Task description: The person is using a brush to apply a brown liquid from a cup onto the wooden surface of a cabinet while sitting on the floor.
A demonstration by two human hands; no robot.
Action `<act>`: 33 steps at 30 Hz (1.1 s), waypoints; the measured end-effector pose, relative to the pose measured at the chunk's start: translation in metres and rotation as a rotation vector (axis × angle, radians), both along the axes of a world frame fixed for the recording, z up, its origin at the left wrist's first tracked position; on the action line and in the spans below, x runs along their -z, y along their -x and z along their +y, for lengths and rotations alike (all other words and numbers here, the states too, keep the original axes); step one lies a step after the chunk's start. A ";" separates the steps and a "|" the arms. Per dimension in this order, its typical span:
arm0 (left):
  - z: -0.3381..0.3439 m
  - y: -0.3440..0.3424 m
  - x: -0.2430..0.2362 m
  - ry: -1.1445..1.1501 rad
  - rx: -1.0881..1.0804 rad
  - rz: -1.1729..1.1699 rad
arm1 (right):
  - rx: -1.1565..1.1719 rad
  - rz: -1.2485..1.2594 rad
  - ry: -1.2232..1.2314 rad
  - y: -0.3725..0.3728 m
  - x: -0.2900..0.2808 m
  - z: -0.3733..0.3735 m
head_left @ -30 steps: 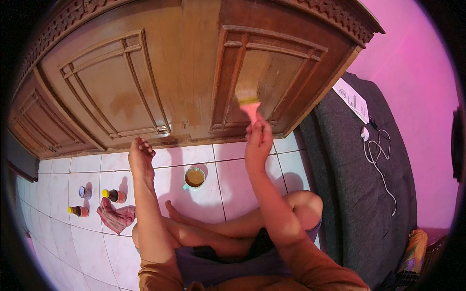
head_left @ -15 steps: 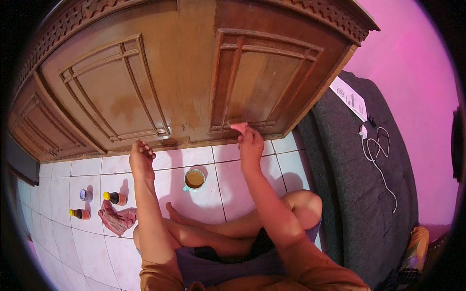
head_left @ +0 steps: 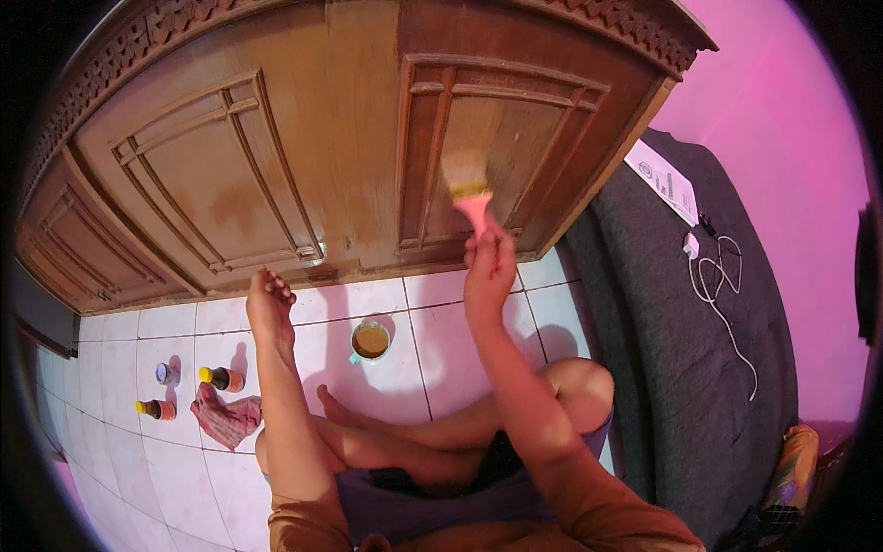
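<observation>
Nearest us are our crossed legs (head_left: pixel 432 438) on the tiled floor, with a pinkish checked cloth (head_left: pixel 227 419) to their left and, just past it, two yellow-capped bottles (head_left: pixel 222 379) and a small tin (head_left: pixel 167 374). Beyond our shins stands a pale green cup (head_left: pixel 355 357) of brown liquid (head_left: pixel 372 341), between our forearms. Our left hand (head_left: pixel 269 301) is held near the cabinet's foot, its fingers loosely curled with nothing visible in them; we cannot tell whether it touches the wood. Our right hand (head_left: pixel 490 264) pinches the pink brush (head_left: pixel 474 208) by its handle, fingers closed around it. Half a second ago the brush was tilted at the door's lower moulding; now it has swung upright, its blurred bristles over the lower part of the right-hand door panel (head_left: pixel 529 129) and apparently against it. We take this to mean that the same panel is being gone over in repeated strokes, its tone still uneven. The rest of the wooden cabinet (head_left: pixel 359 120) rises behind.
</observation>
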State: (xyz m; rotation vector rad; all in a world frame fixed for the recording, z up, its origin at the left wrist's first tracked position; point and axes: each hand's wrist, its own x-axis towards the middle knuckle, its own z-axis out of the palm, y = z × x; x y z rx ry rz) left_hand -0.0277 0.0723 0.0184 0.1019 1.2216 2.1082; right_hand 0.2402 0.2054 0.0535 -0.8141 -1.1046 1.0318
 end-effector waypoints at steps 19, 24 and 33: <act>0.001 0.001 0.006 0.021 0.013 -0.006 | -0.023 -0.059 0.115 -0.035 -0.106 0.022; -0.001 0.002 0.006 0.039 0.026 0.008 | -0.048 0.024 -0.128 -0.037 -0.090 0.013; 0.003 0.000 0.011 0.025 0.026 -0.004 | 0.039 -0.127 0.248 -0.057 0.070 0.016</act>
